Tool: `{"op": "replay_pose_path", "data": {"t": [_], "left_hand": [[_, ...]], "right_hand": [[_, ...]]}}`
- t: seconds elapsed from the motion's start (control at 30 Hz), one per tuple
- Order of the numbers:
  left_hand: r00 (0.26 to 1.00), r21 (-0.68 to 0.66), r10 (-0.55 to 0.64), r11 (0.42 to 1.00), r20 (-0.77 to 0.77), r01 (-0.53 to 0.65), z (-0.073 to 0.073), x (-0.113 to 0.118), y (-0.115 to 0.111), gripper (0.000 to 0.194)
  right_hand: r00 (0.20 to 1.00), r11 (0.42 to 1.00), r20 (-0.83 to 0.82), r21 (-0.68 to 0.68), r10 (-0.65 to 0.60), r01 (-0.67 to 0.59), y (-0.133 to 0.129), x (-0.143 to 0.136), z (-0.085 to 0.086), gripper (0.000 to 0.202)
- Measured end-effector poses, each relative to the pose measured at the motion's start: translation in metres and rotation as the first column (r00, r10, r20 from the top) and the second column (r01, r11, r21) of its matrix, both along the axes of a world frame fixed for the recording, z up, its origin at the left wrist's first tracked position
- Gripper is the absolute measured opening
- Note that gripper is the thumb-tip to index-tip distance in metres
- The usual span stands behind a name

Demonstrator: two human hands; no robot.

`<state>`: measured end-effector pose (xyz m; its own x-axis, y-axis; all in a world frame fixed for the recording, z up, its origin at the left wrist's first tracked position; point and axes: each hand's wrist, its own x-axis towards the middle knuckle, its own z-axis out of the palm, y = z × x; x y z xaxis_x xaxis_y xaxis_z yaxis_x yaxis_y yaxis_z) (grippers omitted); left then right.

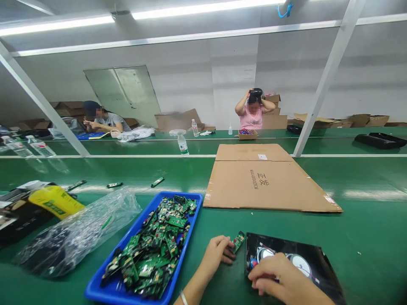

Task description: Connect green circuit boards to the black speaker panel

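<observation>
My left hand [216, 253] pinches a small green circuit board [238, 242] between thumb and fingers, just above the table. To its right lies a black panel [286, 245] with two round, silver-white speakers [299, 263] on it. Over the panel's near left part, my right hand [275, 273] has its fingers curled together; whatever they grip is hidden. A small blue-and-red piece [253, 262] shows by those fingertips. Left of my hands, a blue tray [187, 254] holds a heap of similar circuit boards [159, 241].
A flattened cardboard sheet [244, 186] lies beyond the panel. At left are a clear plastic bag [85, 231] and a yellow package [56, 201]. Loose boards [157, 182] lie behind the tray. Two co-workers sit across the bench, one [252, 116] with raised arms. A water bottle [182, 145] stands mid-bench.
</observation>
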<state>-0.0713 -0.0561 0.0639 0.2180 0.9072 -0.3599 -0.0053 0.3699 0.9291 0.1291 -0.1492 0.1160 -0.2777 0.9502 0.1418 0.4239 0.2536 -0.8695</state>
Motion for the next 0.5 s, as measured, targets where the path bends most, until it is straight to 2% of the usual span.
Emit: {"op": "replay_pose_path", "data": {"t": [0.07, 0.13, 0.2, 0.23, 0.3, 0.37, 0.43, 0.5], "left_hand": [[1.0, -0.017, 0.006, 1.0, -0.009, -0.006, -0.005, 0.0, 0.0, 0.053], [0.999, -0.007, 0.044, 0.999, 0.006, -0.044, -0.006, 0.0, -0.003, 0.057], [0.996, 0.009, 0.087, 0.996, 0.036, -0.087, -0.005, 0.001, -0.007, 0.061], [0.993, 0.02, 0.105, 0.994, 0.052, -0.106, -0.004, 0.002, -0.009, 0.06], [0.988, 0.051, 0.134, 0.989, 0.081, -0.138, -0.001, 0.002, -0.012, 0.054], [0.981, 0.099, 0.162, 0.98, 0.107, -0.172, 0.002, 0.002, -0.014, 0.046], [0.971, 0.15, 0.195, 0.965, 0.135, -0.215, 0.005, -0.001, -0.013, 0.04], [0.961, 0.185, 0.225, 0.95, 0.158, -0.253, 0.009, -0.006, -0.012, 0.037]], "right_hand": [[0.986, 0.995, -0.161, -0.093, -0.048, 0.033, 0.008, -0.003, 0.015, 0.022], [0.919, 0.97, -0.32, -0.156, -0.23, 0.188, 0.017, -0.012, 0.016, 0.028], [0.781, 0.918, -0.486, -0.26, -0.393, 0.3, 0.024, -0.021, 0.004, 0.035], [0.698, 0.899, -0.568, -0.314, -0.436, 0.305, 0.026, -0.025, -0.003, 0.037], [0.545, 0.889, -0.704, -0.386, -0.456, 0.246, 0.026, -0.03, -0.015, 0.038], [0.426, 0.892, -0.785, -0.418, -0.449, 0.171, 0.024, -0.031, -0.02, 0.038], [0.369, 0.884, -0.809, -0.458, -0.457, 0.092, 0.02, -0.03, -0.019, 0.043], [0.36, 0.871, -0.811, -0.491, -0.462, 0.01, 0.018, -0.029, -0.016, 0.049]]}}
